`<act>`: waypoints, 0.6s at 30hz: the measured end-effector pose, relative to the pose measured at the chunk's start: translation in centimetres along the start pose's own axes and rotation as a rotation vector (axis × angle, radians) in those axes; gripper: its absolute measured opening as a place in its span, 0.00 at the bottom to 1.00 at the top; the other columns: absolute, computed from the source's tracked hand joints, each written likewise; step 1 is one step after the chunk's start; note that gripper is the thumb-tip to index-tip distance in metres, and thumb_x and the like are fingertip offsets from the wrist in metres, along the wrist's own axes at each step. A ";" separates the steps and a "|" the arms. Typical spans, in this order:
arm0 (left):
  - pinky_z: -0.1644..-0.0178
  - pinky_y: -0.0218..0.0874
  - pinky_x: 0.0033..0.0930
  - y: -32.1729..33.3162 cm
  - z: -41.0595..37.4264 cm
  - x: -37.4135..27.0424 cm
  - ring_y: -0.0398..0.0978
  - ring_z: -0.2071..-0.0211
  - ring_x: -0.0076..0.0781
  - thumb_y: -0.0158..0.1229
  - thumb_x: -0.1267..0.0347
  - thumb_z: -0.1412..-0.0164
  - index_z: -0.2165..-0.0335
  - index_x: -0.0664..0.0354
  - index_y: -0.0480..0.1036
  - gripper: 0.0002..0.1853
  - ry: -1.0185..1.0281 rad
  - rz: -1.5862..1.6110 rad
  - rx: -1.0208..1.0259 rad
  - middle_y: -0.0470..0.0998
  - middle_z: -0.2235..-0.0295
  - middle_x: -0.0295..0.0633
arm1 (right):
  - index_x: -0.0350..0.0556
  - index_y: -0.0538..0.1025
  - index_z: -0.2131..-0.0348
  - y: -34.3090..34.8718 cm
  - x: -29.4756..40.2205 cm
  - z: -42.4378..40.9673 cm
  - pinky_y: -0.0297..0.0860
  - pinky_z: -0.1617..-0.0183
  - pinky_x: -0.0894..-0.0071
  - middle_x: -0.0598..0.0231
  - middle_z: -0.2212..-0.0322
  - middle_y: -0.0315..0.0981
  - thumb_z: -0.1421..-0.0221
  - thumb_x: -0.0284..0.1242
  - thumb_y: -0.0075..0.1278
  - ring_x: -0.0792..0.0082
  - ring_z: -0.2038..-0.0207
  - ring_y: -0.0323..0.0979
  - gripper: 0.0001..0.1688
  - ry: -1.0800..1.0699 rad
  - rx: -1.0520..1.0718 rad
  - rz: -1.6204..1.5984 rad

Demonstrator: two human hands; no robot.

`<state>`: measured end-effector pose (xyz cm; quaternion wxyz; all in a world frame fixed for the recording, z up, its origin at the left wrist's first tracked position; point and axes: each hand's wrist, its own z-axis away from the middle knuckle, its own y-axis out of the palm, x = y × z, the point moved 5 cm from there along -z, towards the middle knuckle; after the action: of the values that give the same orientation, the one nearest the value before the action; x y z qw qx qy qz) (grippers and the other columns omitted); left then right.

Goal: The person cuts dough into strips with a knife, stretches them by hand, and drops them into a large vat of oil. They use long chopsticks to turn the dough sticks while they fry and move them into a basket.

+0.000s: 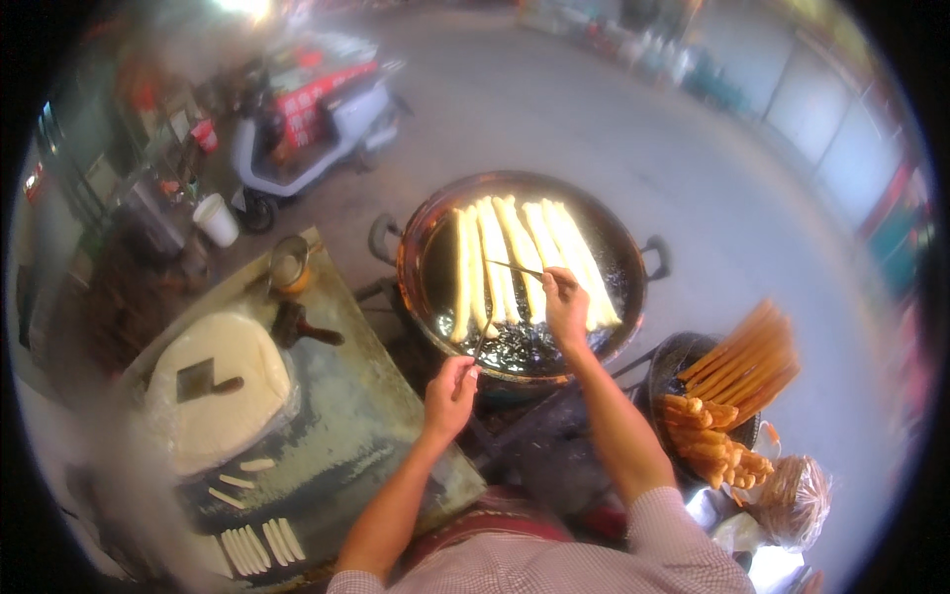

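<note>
A wide round wok (404, 286) of dark oil stands in front of me. Several long pale dough sticks (519, 252) float side by side in it, most running away from me. My right hand (567, 308) is over the wok's near right part and grips a thin dark stick (519, 268), which points left across the dough. At the near rim, my left hand (450, 395) grips another thin dark stick (484, 338), its tip by the lower end of the left dough sticks. Whether the tips touch the dough I cannot tell.
On the left worktable (356, 416) are a big plastic-wrapped dough slab (237, 371), a flat-bladed scraper (195, 381), a wooden-handled tool (306, 327), a strainer (288, 261) and small dough strips (245, 549). Browned fried dough sticks (735, 371) fill a basket (663, 356) at right. A scooter (312, 141) stands beyond.
</note>
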<state>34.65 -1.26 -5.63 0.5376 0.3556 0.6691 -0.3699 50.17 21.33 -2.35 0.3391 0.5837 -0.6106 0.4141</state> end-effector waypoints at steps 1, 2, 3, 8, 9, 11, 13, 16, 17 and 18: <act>0.61 0.71 0.27 0.1 0.0 -0.1 0.79 0.67 0.23 0.54 0.72 0.31 0.52 0.67 0.71 0.12 -0.003 0.000 0.010 0.84 0.61 0.46 | 0.37 0.79 0.60 0.0 -0.5 -0.2 0.71 0.59 0.72 0.59 0.68 0.80 0.36 0.25 0.56 0.73 0.66 0.76 0.08 0.013 -0.001 0.034; 0.61 0.70 0.27 0.2 0.0 -0.1 0.78 0.68 0.22 0.53 0.71 0.30 0.52 0.68 0.70 0.12 -0.006 -0.001 0.019 0.83 0.60 0.46 | 0.37 0.79 0.60 -0.2 -1.0 -0.4 0.71 0.60 0.71 0.57 0.68 0.80 0.36 0.25 0.56 0.72 0.66 0.76 0.08 0.026 -0.001 0.068; 0.62 0.70 0.27 0.2 0.0 -0.1 0.77 0.69 0.22 0.52 0.70 0.30 0.52 0.68 0.70 0.13 -0.012 0.000 0.026 0.83 0.59 0.46 | 0.37 0.79 0.60 -0.1 -1.1 -0.4 0.72 0.60 0.71 0.56 0.68 0.81 0.36 0.25 0.56 0.71 0.67 0.77 0.08 0.040 0.002 0.103; 0.62 0.70 0.26 -0.1 0.3 -0.2 0.76 0.69 0.21 0.51 0.70 0.29 0.52 0.68 0.70 0.13 -0.028 0.005 0.028 0.82 0.59 0.46 | 0.41 0.77 0.62 1.5 1.5 1.5 0.72 0.65 0.64 0.49 0.68 0.76 0.39 0.23 0.55 0.55 0.71 0.77 0.05 -0.196 0.178 0.319; 0.62 0.70 0.26 -0.3 0.4 -0.3 0.76 0.69 0.21 0.51 0.69 0.29 0.52 0.68 0.70 0.13 -0.027 0.032 0.016 0.82 0.59 0.46 | 0.42 0.76 0.62 1.8 2.9 2.2 0.71 0.65 0.63 0.49 0.68 0.75 0.39 0.23 0.55 0.51 0.71 0.76 0.05 -0.283 0.216 0.384; 0.62 0.70 0.27 -0.8 0.1 -0.3 0.77 0.68 0.22 0.51 0.69 0.29 0.51 0.68 0.69 0.13 0.011 0.028 -0.060 0.82 0.59 0.47 | 0.41 0.75 0.61 2.0 4.0 2.7 0.72 0.64 0.63 0.49 0.67 0.74 0.39 0.22 0.55 0.49 0.69 0.76 0.06 -0.294 0.243 0.336; 0.62 0.70 0.27 -1.2 -0.4 -0.3 0.77 0.67 0.23 0.51 0.69 0.29 0.51 0.68 0.69 0.14 0.025 -0.009 -0.129 0.82 0.59 0.47 | 0.41 0.75 0.60 1.8 3.6 2.8 0.72 0.64 0.62 0.49 0.67 0.75 0.39 0.22 0.55 0.49 0.69 0.77 0.06 -0.191 0.271 0.260; 0.62 0.71 0.28 -2.2 -1.4 0.7 0.78 0.67 0.24 0.50 0.69 0.28 0.51 0.68 0.69 0.13 0.063 -0.132 -0.247 0.82 0.59 0.47 | 0.40 0.76 0.59 1.2 3.0 3.0 0.71 0.64 0.68 0.56 0.68 0.76 0.37 0.23 0.55 0.66 0.70 0.76 0.07 -0.138 0.177 0.087; 0.62 0.71 0.28 -2.3 -1.5 1.3 0.78 0.68 0.24 0.50 0.69 0.28 0.52 0.68 0.69 0.13 0.055 -0.140 -0.243 0.82 0.59 0.46 | 0.40 0.77 0.59 1.2 2.9 3.2 0.70 0.64 0.70 0.58 0.69 0.76 0.36 0.23 0.55 0.71 0.70 0.75 0.07 -0.110 0.141 0.028; 0.62 0.71 0.28 -2.4 -1.7 1.5 0.78 0.68 0.24 0.50 0.69 0.28 0.52 0.68 0.69 0.13 0.045 -0.150 -0.238 0.82 0.60 0.46 | 0.39 0.77 0.59 1.3 4.2 3.5 0.68 0.64 0.75 0.63 0.71 0.75 0.35 0.24 0.55 0.79 0.69 0.71 0.07 0.012 0.131 -0.042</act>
<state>31.51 -0.83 -6.54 0.5316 0.2464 0.7449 -0.3190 48.71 16.34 -0.17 0.3122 0.6150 -0.5677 0.4496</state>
